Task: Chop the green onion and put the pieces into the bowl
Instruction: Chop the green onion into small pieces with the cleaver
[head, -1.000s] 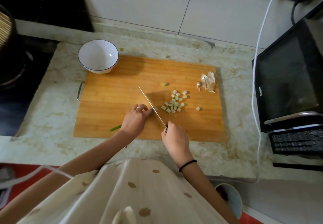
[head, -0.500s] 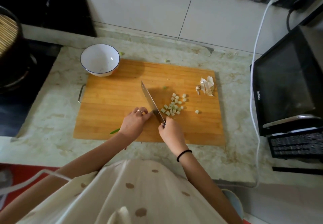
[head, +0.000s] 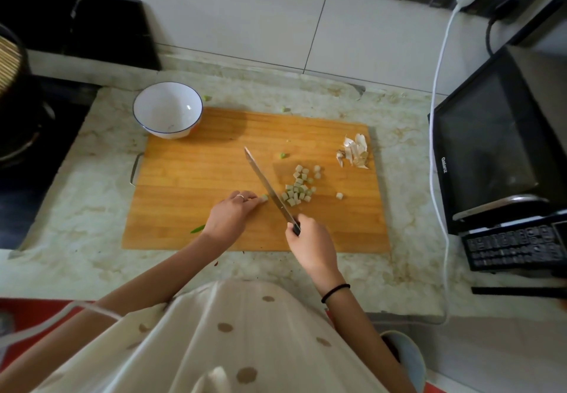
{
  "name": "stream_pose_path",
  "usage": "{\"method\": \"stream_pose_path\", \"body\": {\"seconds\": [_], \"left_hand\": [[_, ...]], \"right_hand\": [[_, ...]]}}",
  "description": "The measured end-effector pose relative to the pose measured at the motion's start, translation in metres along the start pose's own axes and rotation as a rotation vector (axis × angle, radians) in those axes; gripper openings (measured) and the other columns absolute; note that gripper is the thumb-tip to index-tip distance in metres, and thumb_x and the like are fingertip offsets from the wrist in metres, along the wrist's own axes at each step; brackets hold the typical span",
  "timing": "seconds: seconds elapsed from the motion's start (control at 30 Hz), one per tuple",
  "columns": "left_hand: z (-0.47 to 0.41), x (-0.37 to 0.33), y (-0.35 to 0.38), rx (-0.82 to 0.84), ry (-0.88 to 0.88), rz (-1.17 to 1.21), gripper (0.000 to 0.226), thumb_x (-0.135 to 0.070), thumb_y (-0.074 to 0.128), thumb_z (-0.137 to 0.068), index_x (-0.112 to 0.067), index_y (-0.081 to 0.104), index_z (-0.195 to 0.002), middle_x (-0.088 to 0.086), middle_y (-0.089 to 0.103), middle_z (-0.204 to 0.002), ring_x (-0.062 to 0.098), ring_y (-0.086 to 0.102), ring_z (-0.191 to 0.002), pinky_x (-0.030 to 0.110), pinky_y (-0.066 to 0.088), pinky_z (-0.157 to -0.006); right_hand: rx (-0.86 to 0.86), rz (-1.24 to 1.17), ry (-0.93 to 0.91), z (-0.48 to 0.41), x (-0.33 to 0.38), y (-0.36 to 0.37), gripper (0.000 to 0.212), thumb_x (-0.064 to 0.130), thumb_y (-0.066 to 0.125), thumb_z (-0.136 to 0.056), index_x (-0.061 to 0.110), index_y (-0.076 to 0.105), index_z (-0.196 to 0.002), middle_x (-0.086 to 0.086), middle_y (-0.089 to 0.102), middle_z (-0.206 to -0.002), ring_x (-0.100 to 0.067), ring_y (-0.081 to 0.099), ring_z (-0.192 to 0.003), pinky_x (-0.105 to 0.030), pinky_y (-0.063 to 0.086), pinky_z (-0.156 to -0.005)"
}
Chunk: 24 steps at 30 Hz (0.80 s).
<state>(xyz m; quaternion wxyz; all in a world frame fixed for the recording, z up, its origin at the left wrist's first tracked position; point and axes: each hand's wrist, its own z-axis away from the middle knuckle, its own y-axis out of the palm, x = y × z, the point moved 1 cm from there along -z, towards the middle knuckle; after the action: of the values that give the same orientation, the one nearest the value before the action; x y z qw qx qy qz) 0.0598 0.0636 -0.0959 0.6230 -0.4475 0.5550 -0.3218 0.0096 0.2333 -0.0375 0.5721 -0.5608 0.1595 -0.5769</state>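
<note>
Head view: right hand [head: 310,240] is gripping a long steel knife [head: 268,188] by its dark handle, blade slanting away — pale chopped green onion pieces [head: 297,191] lying just right of it. Left hand [head: 228,216] is pinning the green onion stalk [head: 264,198] onto the bamboo cutting board [head: 196,177]; white blue-rimmed bowl [head: 167,110] sitting far beyond it.

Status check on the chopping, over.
Right hand grips knife, left hand pins green onion. Cut pieces piled on cutting board. Bowl empty. Nothing blocking.
</note>
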Motion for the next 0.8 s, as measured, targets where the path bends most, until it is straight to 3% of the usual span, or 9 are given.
{"method": "stream_pose_path", "body": {"seconds": [0.13, 0.33, 0.53, 0.7, 0.8], "left_hand": [[0.001, 0.001, -0.001, 0.001, 0.010, -0.019, 0.048, 0.013, 0.064, -0.065, -0.014, 0.069, -0.104, 0.006, 0.066, -0.104, 0.029, 0.062, -0.086, 0.028, 0.045, -0.041], [0.000, 0.003, 0.001, 0.019, 0.020, -0.005, 0.046, 0.010, 0.065, -0.066, -0.017, 0.069, -0.102, 0.004, 0.064, -0.104, 0.027, 0.061, -0.085, 0.029, 0.048, -0.038], [-0.001, -0.001, -0.002, -0.017, 0.039, -0.014, 0.049, 0.014, 0.066, -0.058, -0.016, 0.070, -0.097, 0.005, 0.065, -0.092, 0.030, 0.060, -0.075, 0.026, 0.042, -0.033], [-0.003, 0.002, 0.004, -0.025, 0.018, -0.016, 0.043, 0.011, 0.065, -0.062, -0.015, 0.070, -0.096, 0.003, 0.065, -0.097, 0.028, 0.059, -0.078, 0.026, 0.043, -0.036], [-0.004, 0.003, 0.008, -0.026, 0.009, -0.009, 0.042, 0.012, 0.061, -0.065, -0.013, 0.070, -0.098, 0.004, 0.065, -0.102, 0.029, 0.059, -0.083, 0.027, 0.045, -0.039]], "right_hand": [[0.025, 0.080, -0.027, 0.003, 0.003, 0.009, 0.035, 0.019, 0.048, -0.094, 0.020, 0.033, -0.062, 0.007, 0.039, -0.055, -0.013, 0.041, -0.050, -0.022, 0.024, -0.042], [0.027, 0.141, -0.043, 0.002, 0.005, 0.010, 0.020, 0.020, 0.047, -0.094, 0.016, 0.042, -0.076, 0.006, 0.044, -0.061, -0.018, 0.049, -0.061, -0.021, 0.025, -0.043], [0.013, 0.223, -0.074, 0.005, 0.011, 0.013, 0.010, 0.019, 0.046, -0.096, 0.012, 0.054, -0.098, -0.005, 0.066, -0.087, -0.023, 0.065, -0.080, -0.026, 0.034, -0.057], [0.036, 0.202, -0.032, 0.000, 0.012, 0.018, 0.013, 0.018, 0.044, -0.096, 0.011, 0.053, -0.101, -0.007, 0.068, -0.090, -0.024, 0.066, -0.084, -0.027, 0.035, -0.058], [0.049, 0.163, -0.010, -0.004, 0.015, 0.018, 0.009, 0.018, 0.044, -0.096, 0.013, 0.050, -0.092, -0.009, 0.068, -0.088, -0.026, 0.066, -0.082, -0.027, 0.035, -0.057]]}}
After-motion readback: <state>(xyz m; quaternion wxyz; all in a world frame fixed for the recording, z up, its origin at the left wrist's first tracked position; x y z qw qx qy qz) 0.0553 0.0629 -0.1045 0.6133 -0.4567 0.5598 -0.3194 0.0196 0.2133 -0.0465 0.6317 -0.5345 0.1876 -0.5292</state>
